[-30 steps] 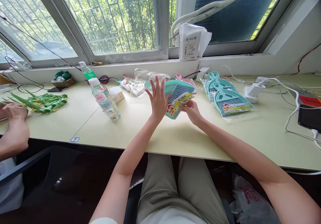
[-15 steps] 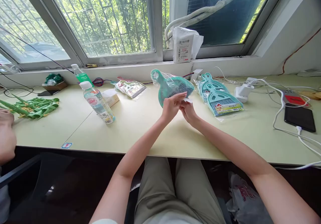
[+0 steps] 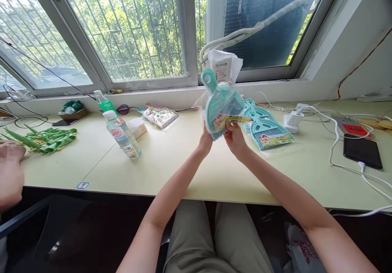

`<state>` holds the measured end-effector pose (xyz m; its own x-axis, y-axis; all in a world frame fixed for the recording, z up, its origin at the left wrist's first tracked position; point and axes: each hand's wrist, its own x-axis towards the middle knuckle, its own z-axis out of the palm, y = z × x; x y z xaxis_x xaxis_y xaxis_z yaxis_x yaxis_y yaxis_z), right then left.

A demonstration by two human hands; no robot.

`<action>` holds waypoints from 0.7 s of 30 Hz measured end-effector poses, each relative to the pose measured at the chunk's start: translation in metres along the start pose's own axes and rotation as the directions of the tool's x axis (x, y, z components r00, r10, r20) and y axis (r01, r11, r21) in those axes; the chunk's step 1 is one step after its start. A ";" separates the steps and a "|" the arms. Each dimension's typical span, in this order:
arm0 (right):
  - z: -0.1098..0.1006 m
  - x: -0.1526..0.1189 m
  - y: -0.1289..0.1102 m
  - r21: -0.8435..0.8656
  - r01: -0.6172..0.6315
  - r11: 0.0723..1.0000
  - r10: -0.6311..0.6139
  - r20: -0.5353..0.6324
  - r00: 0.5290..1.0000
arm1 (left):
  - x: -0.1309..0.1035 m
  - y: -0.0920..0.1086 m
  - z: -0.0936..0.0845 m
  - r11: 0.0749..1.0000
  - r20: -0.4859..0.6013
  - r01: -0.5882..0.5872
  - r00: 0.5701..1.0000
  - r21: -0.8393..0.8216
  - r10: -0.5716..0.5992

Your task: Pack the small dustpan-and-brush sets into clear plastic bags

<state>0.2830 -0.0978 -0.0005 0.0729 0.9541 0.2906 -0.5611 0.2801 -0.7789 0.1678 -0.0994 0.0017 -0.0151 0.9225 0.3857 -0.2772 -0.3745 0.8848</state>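
I hold a teal dustpan (image 3: 212, 107) upright above the table, its ring handle at the top. Clear plastic wrap covers it, and bluish bristles show at its lower edge. My left hand (image 3: 206, 142) grips it from the left and below; part of those fingers is hidden behind it. At the lower right, my right hand (image 3: 235, 140) pinches a yellow printed card (image 3: 240, 118) that lies across the dustpan's front. More wrapped teal dustpan-and-brush sets (image 3: 271, 132) lie on the table just right of my hands.
Bottles (image 3: 124, 136) stand at left, near a tissue pack (image 3: 136, 128) and a wrapped brush packet (image 3: 161, 116). Another person's hand (image 3: 10, 152) rests by green woven strips (image 3: 50, 139). White chargers (image 3: 293, 120), cables and a phone (image 3: 362, 150) occupy the right.
The dustpan has been raised and turned more upright. The card's printed side now shows where its white side did before. My left hand has shifted to the dustpan's lower left.
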 end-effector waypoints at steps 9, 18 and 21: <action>-0.010 0.002 -0.006 -0.051 0.018 0.999 -0.019 -0.033 0.999 | 0.021 0.007 -0.032 0.999 0.080 0.039 0.996 -0.029 -0.036; -0.038 0.004 0.053 -0.010 -0.127 0.992 0.115 -0.367 0.923 | -0.024 -0.045 0.013 0.996 -0.320 0.085 0.944 0.005 -0.079; -0.042 0.007 0.054 -0.036 -0.114 0.993 0.098 -0.298 0.950 | -0.033 -0.058 0.017 0.982 -0.293 0.160 0.939 -0.097 -0.182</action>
<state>0.2875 -0.0713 -0.0638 0.2596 0.9651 0.0338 -0.5359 0.1730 -0.8264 0.2006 -0.1097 -0.0582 -0.2449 0.9615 0.1245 -0.3681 -0.2110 0.9055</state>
